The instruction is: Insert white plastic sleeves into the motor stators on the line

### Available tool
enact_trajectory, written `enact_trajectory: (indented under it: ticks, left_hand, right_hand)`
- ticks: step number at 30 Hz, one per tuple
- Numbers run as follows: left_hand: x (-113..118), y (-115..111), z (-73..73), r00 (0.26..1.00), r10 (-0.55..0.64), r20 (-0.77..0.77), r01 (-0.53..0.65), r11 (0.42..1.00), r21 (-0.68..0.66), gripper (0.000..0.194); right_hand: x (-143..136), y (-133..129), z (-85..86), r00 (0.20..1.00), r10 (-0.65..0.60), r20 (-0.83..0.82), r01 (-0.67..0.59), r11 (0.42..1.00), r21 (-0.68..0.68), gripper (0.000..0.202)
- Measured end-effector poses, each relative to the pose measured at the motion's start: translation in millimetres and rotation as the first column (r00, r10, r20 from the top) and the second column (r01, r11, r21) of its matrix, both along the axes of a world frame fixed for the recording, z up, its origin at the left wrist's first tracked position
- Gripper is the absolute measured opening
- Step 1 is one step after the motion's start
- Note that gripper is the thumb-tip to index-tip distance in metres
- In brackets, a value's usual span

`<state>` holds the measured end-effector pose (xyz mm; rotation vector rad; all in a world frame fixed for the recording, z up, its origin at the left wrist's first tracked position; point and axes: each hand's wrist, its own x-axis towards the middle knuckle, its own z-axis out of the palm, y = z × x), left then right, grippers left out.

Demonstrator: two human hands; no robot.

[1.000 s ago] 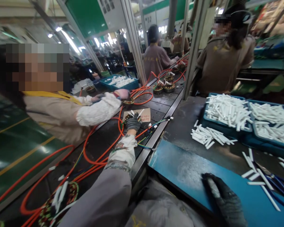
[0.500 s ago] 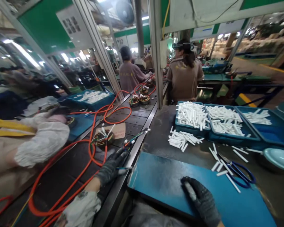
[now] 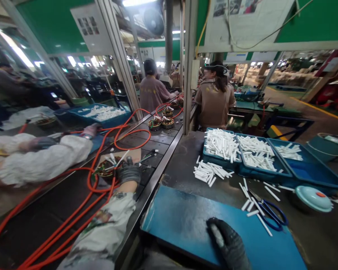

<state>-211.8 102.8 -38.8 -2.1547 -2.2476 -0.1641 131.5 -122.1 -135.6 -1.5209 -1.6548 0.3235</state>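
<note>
My left hand [image 3: 129, 171], in a dark grey glove, is at the right side of a round wound coil part [image 3: 107, 168] on the conveyor. Its fingers are bent against the part, and what they grip is hidden. White tubes stick out of the coil. My right hand [image 3: 228, 240], also gloved, rests on the blue mat [image 3: 180, 213], its fingers curled together near a pale patch that I cannot make out. Blue-handled scissors [image 3: 270, 213] lie at the mat's right edge among loose white tubes [image 3: 211, 172].
Blue trays [image 3: 295, 170] of white tubes stand at the right, near a light blue lidded bowl [image 3: 314, 198]. Orange-red cable [image 3: 90, 180] loops over the conveyor. A co-worker's white sleeves [image 3: 47, 157] reach in from the left. A metal post [image 3: 189, 75] rises ahead.
My left hand has moved from the conveyor's metal edge forward to the coil part. The co-worker's hand at the left has reached further right. My right hand stays on the mat.
</note>
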Motion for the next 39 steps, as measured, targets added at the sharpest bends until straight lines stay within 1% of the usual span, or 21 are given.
enact_trajectory:
  ticks: [1, 2, 4, 5, 6, 7, 8, 9, 10, 11, 12, 13, 14, 16, 19, 22, 26, 30, 35, 39]
  left_hand:
    - [10.8, 0.7, 8.0, 1.0, -0.024, 0.012, 0.024, 1.0, -0.009, 0.048]
    - [25.0, -0.9, 15.2, 0.997, -0.072, 0.024, 0.072, 0.997, -0.019, 0.051]
    - [61.9, -12.6, 23.0, 0.967, -0.244, 0.074, 0.247, 0.968, -0.044, 0.062]
    - [82.8, -23.0, 21.8, 0.931, -0.347, 0.116, 0.355, 0.933, -0.055, 0.064]
    - [103.7, -36.1, 16.7, 0.882, -0.441, 0.167, 0.456, 0.887, -0.066, 0.068]
    - [123.3, -51.3, 7.7, 0.825, -0.521, 0.218, 0.544, 0.837, -0.059, 0.071]
    - [140.7, -67.9, -4.6, 0.743, -0.604, 0.289, 0.638, 0.77, -0.031, 0.069]
    - [155.2, -84.6, -19.2, 0.56, -0.696, 0.449, 0.75, 0.656, 0.082, 0.066]
    - [166.6, -100.4, -34.9, 0.387, -0.727, 0.567, 0.798, 0.573, 0.19, 0.064]
    - [174.9, -114.3, -50.1, 0.253, -0.727, 0.638, 0.822, 0.51, 0.255, 0.067]
    - [180.4, -125.4, -63.7, 0.155, -0.718, 0.678, 0.833, 0.464, 0.3, 0.068]
    - [183.6, -133.5, -74.7, 0.104, -0.709, 0.698, 0.837, 0.441, 0.323, 0.067]
    - [185.0, -138.4, -82.5, 0.086, -0.697, 0.712, 0.844, 0.431, 0.32, 0.066]
    - [184.8, -140.4, -89.1, 0.107, -0.67, 0.735, 0.86, 0.434, 0.27, 0.063]
    - [183.8, -134.3, -85.3, 0.138, -0.623, 0.77, 0.881, 0.432, 0.192, 0.061]
    - [184.9, -130.8, -81.3, 0.134, -0.61, 0.781, 0.884, 0.429, 0.184, 0.059]
    - [186.2, -132.8, -83.4, 0.129, -0.618, 0.776, 0.889, 0.419, 0.186, 0.061]
    - [185.5, -134.0, -85.5, 0.148, -0.625, 0.767, 0.885, 0.43, 0.18, 0.06]
    - [185.5, -131.8, -85.7, 0.155, -0.633, 0.758, 0.881, 0.436, 0.184, 0.061]
    - [183.0, -136.1, -84.2, 0.155, -0.625, 0.765, 0.882, 0.436, 0.177, 0.061]
  right_hand:
    - [-0.8, 0.2, 0.0, 1.0, -0.006, -0.009, 0.006, 1.0, -0.001, 0.047]
    - [-1.6, 0.4, 0.3, 1.0, -0.009, -0.02, 0.009, 1.0, -0.005, 0.048]
    - [-2.6, 1.0, 0.9, 0.999, 0.001, -0.033, -0.001, 1.0, -0.014, 0.048]
    - [-2.8, 1.1, 0.9, 0.999, 0.011, -0.033, -0.012, 1.0, -0.017, 0.048]
    - [-2.6, 1.1, 0.6, 0.999, 0.019, -0.03, -0.019, 1.0, -0.018, 0.047]
    - [-2.1, 1.0, -0.3, 1.0, 0.015, -0.023, -0.016, 1.0, -0.021, 0.046]
    - [-1.2, 0.7, -1.7, 1.0, 0.006, -0.016, -0.006, 1.0, -0.026, 0.045]
    - [0.0, 0.3, -3.6, 1.0, -0.004, -0.008, 0.004, 1.0, -0.027, 0.045]
    - [1.4, -0.2, -5.9, 1.0, -0.005, 0.002, 0.005, 1.0, -0.021, 0.045]
    - [3.1, -0.6, -8.6, 1.0, 0.006, 0.016, -0.006, 1.0, -0.005, 0.047]
    - [4.8, -1.0, -11.6, 0.999, 0.024, 0.029, -0.024, 1.0, 0.018, 0.049]
    - [6.5, -1.3, -14.9, 0.998, 0.043, 0.039, -0.044, 0.998, 0.039, 0.05]
    - [8.0, -1.5, -18.2, 0.997, 0.06, 0.043, -0.063, 0.996, 0.056, 0.051]
    - [10.6, -1.5, -25.2, 0.996, 0.077, 0.042, -0.08, 0.994, 0.079, 0.048]
    - [14.2, -1.2, -34.6, 0.993, 0.099, 0.067, -0.105, 0.99, 0.098, 0.044]
    - [17.4, -1.6, -39.4, 0.986, 0.114, 0.125, -0.123, 0.99, 0.069, 0.04]
    - [16.3, -2.1, -36.9, 0.987, 0.089, 0.131, -0.096, 0.994, 0.046, 0.042]
    - [10.7, -1.0, -31.9, 0.993, 0.087, 0.08, -0.091, 0.995, 0.048, 0.043]
    - [8.0, 0.5, -29.3, 0.996, 0.033, 0.078, -0.039, 0.996, 0.081, 0.046]
    - [3.4, -3.4, -26.4, 0.998, 0.042, 0.042, -0.044, 0.998, 0.04, 0.049]
